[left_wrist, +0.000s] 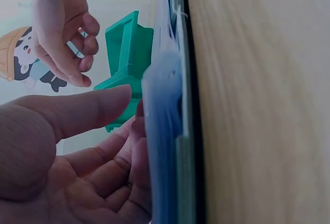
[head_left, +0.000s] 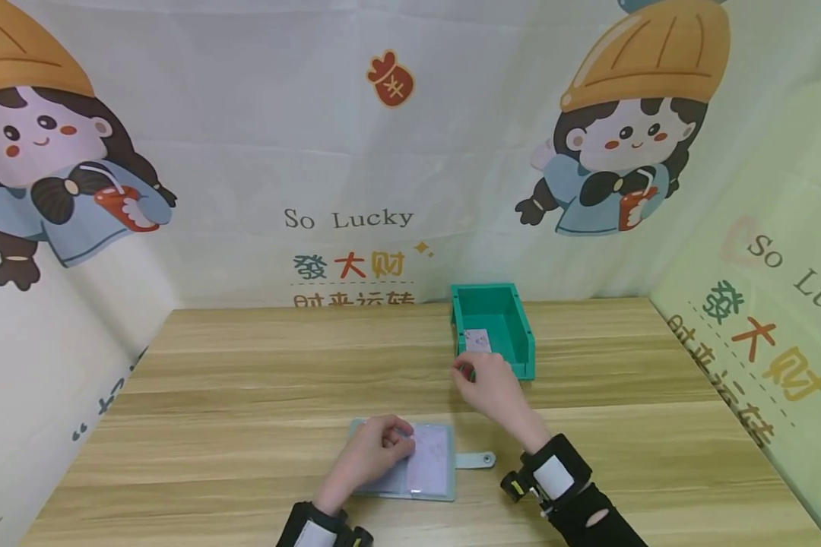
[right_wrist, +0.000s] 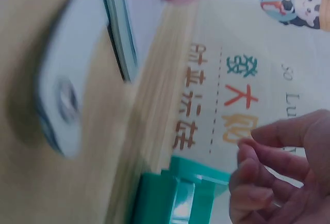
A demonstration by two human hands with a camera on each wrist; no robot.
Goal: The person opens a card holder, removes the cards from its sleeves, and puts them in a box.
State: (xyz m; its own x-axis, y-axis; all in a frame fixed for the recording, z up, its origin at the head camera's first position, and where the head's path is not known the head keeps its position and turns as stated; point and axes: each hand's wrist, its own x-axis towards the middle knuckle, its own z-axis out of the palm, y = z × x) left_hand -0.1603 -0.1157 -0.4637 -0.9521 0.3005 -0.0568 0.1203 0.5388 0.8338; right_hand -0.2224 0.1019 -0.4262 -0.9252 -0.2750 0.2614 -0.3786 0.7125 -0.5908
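Observation:
A small pale-blue card album [head_left: 429,494] lies spread on the table, with clear plastic sleeves [left_wrist: 164,95] and a strap with a snap [head_left: 476,460] at its right side. My left hand [head_left: 380,450] rests on the album's left page, its loosely bent fingers against the sleeves and nothing visibly pinched. Over the near left edge of a green bin [head_left: 495,308] hovers my right hand [head_left: 494,386]. Its fingers curl loosely, and in the right wrist view nothing shows between thumb and fingertips. A pale printed card [head_left: 477,339] is in the bin, partly hidden by that hand.
The wooden table [head_left: 246,380] spreads out around the album and bin. A printed cloth [head_left: 246,137] with cartoon figures hangs behind the table and along its sides. Each wrist wears a black strap with a camera, the right one [head_left: 554,477] beside the album strap.

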